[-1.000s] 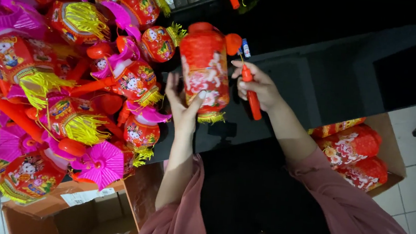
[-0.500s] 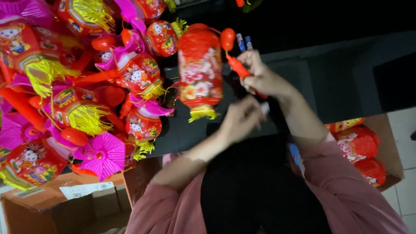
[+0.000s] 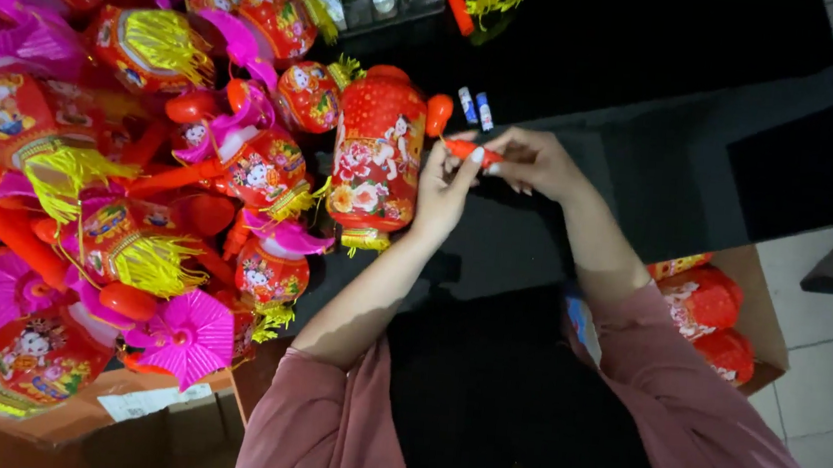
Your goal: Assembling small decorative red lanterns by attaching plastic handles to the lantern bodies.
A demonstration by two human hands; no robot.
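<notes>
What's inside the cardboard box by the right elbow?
The cardboard box holds red lanterns in clear wrapping; two or three show. The right sleeve covers the box's near side, so anything deeper is hidden.

We see a red lantern (image 3: 377, 150) patterned with flowers and figures, a yellow fringe beneath; a plain orange-red handle (image 3: 471, 150); magenta paper fans (image 3: 189, 335); yellow tassels (image 3: 167, 42); dusty pink sleeves (image 3: 339, 428).
</notes>
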